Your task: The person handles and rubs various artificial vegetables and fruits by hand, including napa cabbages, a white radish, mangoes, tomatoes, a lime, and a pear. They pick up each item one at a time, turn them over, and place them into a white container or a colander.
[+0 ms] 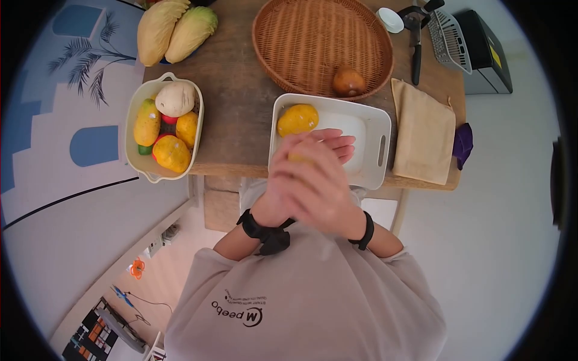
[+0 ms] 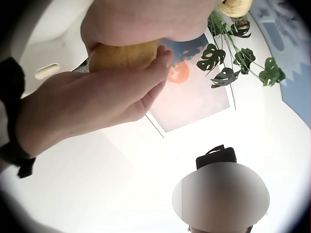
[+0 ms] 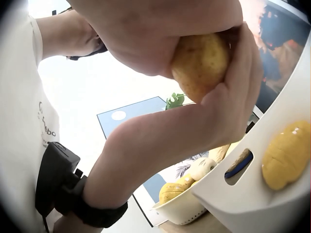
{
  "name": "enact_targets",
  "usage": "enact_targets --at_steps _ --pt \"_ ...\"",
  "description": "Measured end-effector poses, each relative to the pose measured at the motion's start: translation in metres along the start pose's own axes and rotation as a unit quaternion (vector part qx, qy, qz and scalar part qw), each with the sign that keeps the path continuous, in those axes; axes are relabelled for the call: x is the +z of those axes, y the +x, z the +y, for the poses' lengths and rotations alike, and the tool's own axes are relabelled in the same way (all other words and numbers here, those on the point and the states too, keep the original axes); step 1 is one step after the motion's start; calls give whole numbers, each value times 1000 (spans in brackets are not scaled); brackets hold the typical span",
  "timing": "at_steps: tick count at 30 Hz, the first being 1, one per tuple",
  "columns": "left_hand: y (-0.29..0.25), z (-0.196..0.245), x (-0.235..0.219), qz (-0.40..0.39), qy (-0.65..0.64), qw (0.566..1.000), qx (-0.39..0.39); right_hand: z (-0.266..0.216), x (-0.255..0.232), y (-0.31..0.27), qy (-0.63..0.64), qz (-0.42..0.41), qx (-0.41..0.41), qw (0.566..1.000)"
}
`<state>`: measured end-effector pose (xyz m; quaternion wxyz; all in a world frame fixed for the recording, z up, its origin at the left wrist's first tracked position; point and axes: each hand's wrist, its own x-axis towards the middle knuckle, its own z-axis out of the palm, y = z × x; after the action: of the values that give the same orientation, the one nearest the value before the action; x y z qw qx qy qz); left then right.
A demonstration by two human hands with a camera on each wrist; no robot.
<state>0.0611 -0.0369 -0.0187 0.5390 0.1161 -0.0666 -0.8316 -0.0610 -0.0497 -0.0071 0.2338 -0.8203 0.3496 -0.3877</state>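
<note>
Both hands cup a yellow potato (image 3: pixel 201 63) between their palms, over the near side of a white basin (image 1: pixel 356 127). My left hand (image 3: pixel 194 119) lies underneath, its fingers wrapped round the potato in the right wrist view. On top is my right hand (image 1: pixel 322 186), blurred in the head view; its fingers and palm close round the potato too. Only a sliver of the potato shows between the hands from the head. Another yellow potato-like piece (image 1: pixel 298 120) lies in the basin's far left corner.
To the left stands a cream basket (image 1: pixel 130 135) with several yellow pieces and a white round vegetable (image 1: pixel 175 99). Two cabbages (image 1: pixel 191 34) lie behind it. A wicker tray (image 1: pixel 313 36) holds a brown round thing (image 1: pixel 349 81). A folded cloth (image 1: pixel 421 132) and a knife (image 1: pixel 416 63) are at the right.
</note>
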Motion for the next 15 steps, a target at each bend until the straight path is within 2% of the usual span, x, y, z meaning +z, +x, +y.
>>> enact_targets --at_steps 3,5,7,8,10,12,14,15 --pt "-1 2 -4 89 -47 995 -17 -1 0 -8 18 -28 -68 997" --pt "3 -1 -10 110 -72 991 -17 -1 -1 -4 35 -2 -38 999" --pt "5 -4 -12 113 -84 990 -17 4 -1 10 53 73 64 994" --pt "4 -3 -9 106 -86 991 -16 2 2 8 30 41 37 998" --pt "2 -1 -7 111 -76 991 -24 -7 4 -3 21 -10 -78 997" --pt "0 3 -3 107 -65 992 -30 -8 3 -6 29 -38 -119 992" --pt "2 3 -8 107 -74 991 -32 -8 -4 -2 60 -46 -87 993" --pt "4 1 -9 108 -78 991 -33 -8 -4 1 70 -16 -30 997"
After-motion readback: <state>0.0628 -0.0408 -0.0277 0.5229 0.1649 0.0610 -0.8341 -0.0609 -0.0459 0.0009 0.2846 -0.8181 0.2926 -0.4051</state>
